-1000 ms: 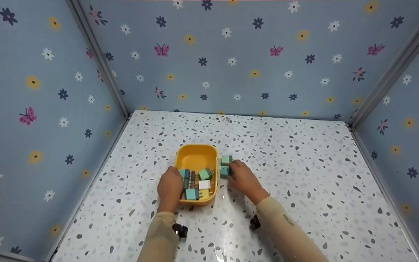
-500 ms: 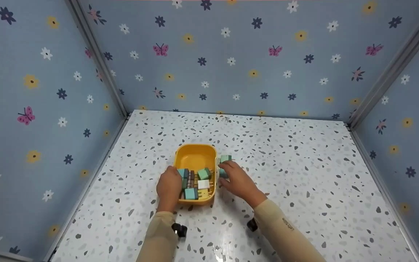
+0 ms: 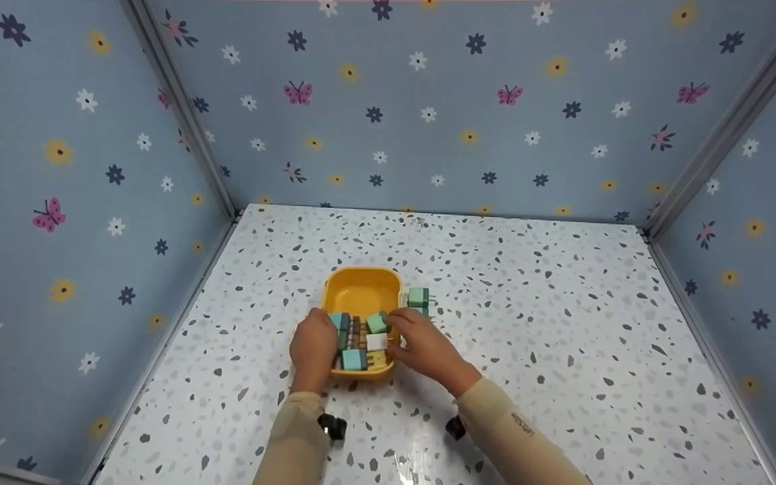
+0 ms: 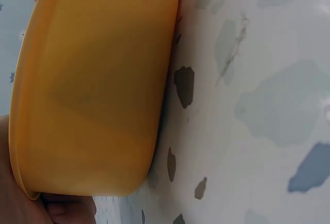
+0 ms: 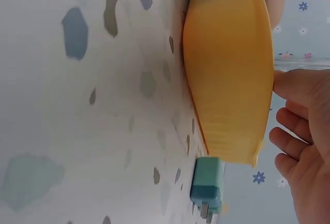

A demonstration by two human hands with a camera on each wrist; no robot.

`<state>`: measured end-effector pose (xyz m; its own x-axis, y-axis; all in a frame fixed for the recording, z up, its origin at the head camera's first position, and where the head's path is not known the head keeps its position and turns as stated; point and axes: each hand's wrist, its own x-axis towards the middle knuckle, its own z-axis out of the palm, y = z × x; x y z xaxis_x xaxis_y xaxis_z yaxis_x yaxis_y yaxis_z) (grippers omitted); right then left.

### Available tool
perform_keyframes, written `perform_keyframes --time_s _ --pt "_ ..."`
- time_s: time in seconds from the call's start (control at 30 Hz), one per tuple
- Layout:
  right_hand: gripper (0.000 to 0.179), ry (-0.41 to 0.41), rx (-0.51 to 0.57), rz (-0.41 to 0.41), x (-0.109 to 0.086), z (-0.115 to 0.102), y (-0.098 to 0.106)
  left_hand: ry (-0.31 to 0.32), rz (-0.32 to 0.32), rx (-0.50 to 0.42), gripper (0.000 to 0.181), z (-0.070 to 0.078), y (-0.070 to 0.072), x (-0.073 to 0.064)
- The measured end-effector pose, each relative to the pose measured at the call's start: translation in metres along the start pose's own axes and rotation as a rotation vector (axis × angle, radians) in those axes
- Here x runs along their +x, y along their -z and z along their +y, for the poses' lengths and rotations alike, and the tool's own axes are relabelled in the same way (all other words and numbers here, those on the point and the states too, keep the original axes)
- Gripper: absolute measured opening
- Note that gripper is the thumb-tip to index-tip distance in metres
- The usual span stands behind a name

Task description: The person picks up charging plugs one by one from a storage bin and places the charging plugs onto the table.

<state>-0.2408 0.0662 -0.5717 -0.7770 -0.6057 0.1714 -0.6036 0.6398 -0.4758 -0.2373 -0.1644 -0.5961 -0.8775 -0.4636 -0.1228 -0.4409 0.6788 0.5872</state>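
A yellow plastic tub (image 3: pixel 361 274) stands on the speckled tabletop, with several small charger plugs in its near half. Among them are a green plug (image 3: pixel 376 323), a white plug (image 3: pixel 376 342), a blue plug (image 3: pixel 354 359) and a yellow plug (image 3: pixel 378 358). My left hand (image 3: pixel 314 343) grips the tub's left rim; the left wrist view shows the tub's wall up close. At the right rim, my right hand (image 3: pixel 428 343) reaches over with thumb and fingers apart, the fingertips beside the green plug. Its thumb touches the rim in the right wrist view.
Just right of the tub lies a mint-green plug (image 3: pixel 418 297), prongs pointing right, with a second plug (image 3: pixel 420 311) partly hidden behind my right hand. Blue floral panels (image 3: pixel 428 121) enclose the tabletop (image 3: pixel 563 323) at the back and both sides.
My right hand has left the two plugs beside the tub and moved left over the tub's right rim. My left hand and the tub stay in place.
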Motion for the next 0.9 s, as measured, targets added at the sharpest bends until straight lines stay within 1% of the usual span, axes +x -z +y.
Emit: perform_keyframes --time_s 0.07,0.2,0.37,0.47,0.73,0.9 --pt "0.053 0.009 -0.002 -0.019 0.001 -0.004 0.000 -0.004 0.005 -0.001 0.044 0.000 0.000 0.000" --pt "0.051 0.024 -0.001 -0.038 0.002 -0.010 -0.005 0.000 -0.005 -0.006 0.045 0.000 0.000 0.000" --pt "0.047 0.021 0.017 -0.049 0.005 -0.016 -0.013 0.002 -0.009 -0.022 0.043 0.000 0.001 -0.001" --pt "0.047 0.019 0.026 -0.066 0.008 -0.019 -0.016 -0.006 -0.006 -0.025 0.041 -0.001 0.001 -0.001" --pt "0.052 -0.013 0.077 -0.144 0.015 -0.024 -0.014 0.006 -0.010 -0.018 0.042 -0.001 0.000 0.000" --pt "0.051 -0.006 0.075 -0.179 0.019 -0.027 -0.015 0.004 -0.008 -0.026 0.043 -0.002 -0.001 0.000"
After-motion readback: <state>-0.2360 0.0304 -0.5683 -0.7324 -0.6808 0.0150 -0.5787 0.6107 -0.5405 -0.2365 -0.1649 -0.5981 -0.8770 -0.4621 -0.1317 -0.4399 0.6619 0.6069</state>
